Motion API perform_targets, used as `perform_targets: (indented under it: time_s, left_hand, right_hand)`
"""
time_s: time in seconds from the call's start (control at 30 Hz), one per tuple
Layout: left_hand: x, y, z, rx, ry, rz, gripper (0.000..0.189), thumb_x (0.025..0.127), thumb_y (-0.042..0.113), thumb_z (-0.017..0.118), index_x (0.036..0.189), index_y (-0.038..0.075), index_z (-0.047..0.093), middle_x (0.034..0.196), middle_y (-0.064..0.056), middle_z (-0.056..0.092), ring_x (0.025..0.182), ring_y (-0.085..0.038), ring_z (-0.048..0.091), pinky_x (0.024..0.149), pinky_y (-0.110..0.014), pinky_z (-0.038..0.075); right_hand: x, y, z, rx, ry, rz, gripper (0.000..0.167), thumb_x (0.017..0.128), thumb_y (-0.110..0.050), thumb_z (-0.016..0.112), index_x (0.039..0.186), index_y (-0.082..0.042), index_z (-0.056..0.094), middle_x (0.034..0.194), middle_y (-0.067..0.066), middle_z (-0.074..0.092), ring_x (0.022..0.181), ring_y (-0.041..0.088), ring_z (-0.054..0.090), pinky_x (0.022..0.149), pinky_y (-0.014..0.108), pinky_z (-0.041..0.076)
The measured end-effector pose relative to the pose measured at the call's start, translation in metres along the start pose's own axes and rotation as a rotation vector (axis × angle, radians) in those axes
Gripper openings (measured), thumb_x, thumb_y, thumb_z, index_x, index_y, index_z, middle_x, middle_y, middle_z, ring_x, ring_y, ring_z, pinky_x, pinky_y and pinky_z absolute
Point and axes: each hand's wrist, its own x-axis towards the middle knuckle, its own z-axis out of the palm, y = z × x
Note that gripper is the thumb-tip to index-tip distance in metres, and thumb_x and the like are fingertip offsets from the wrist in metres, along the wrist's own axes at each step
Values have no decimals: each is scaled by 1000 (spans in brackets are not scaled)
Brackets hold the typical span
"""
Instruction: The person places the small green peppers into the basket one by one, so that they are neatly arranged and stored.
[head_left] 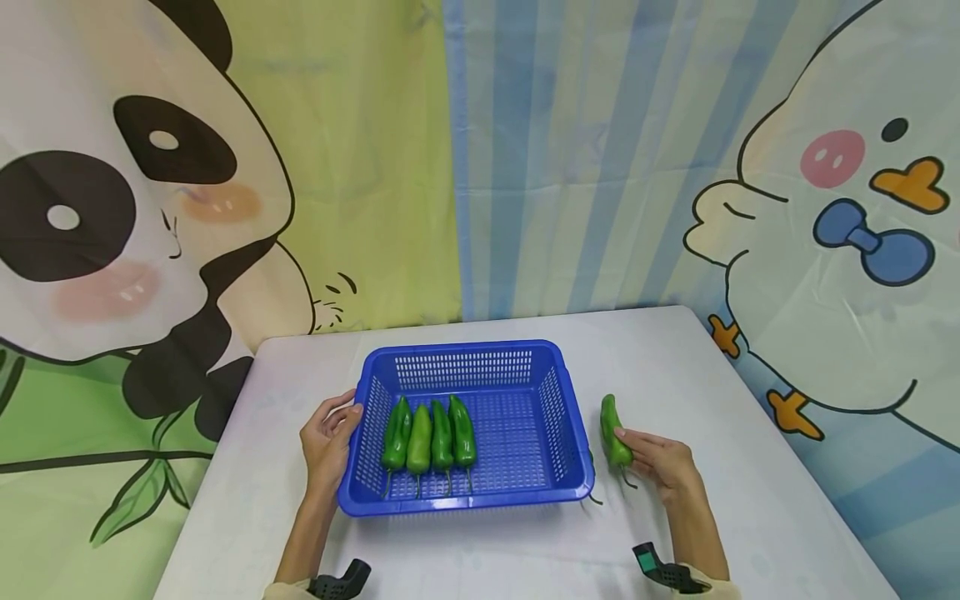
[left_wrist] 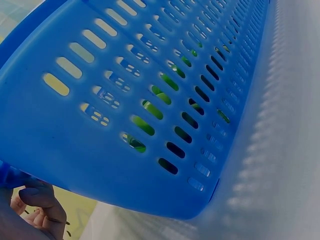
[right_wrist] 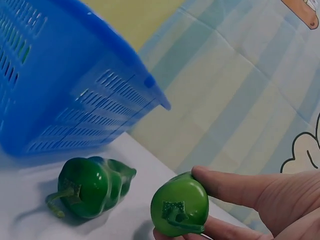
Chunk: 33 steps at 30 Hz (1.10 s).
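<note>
A blue plastic basket (head_left: pixel 465 502) with slotted walls stands on the table. Several green peppers (head_left: pixel 419 440) lie side by side in its left half, stems toward me. My left hand (head_left: pixel 328 437) grips the basket's left rim; in the left wrist view its curled fingers (left_wrist: pixel 46 202) show at that rim. Right of the basket, my right hand (head_left: pixel 663 461) pinches a green pepper (head_left: pixel 612 423) between thumb and fingers, stem end toward me. Another green pepper (right_wrist: pixel 85 187) lies on the table by the basket's right wall, mostly hidden behind the basket in the head view.
The white-covered table (head_left: pixel 750 467) extends around the basket. Behind it hang a green panda curtain (head_left: pixel 360 167) and a blue striped curtain (head_left: pixel 585 167) with a cartoon bird. A dark band (head_left: pixel 341 579) sits on each wrist.
</note>
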Motion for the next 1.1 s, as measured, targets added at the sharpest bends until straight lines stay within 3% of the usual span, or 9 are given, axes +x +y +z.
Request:
perform_targets:
  time_s: [0.27,0.43,0.73,1.1]
  left_hand:
    - [0,-1,-1,12,-1,6,34,106,10,72,136,-6,69,99,14,78,84,1,76,77,-14,63]
    - [0,-2,-1,0,-1,11,34,106,8,72,136,-7,69,101,13,78,85,2,76,77,-13,63]
    - [1,-1,-1,-2,-5,0,35,106,10,73,136,-6,68,103,13,78,85,1,76,78,-13,63]
    - [0,0,-1,-9,-7,-15,36,106,12,73,136,-5,68,99,13,78,83,-1,76,75,-15,64]
  right_hand:
    - [0,-6,-3,73,-68,21,65,92,-31,91,137,10,68,96,-5,79,87,8,77,80,22,66]
    - [0,-8,-3,123,-107,30,56,95,-26,88,136,8,70,97,-3,81,89,9,79,84,25,67]
    - [-1,-17,-1,158,-137,16,25,97,-25,87,114,-7,84,96,-4,81,90,10,78,83,24,67]
    - [-5,-26,5,156,-155,-12,48,98,-23,84,134,5,70,96,-3,80,90,12,79,84,27,67]
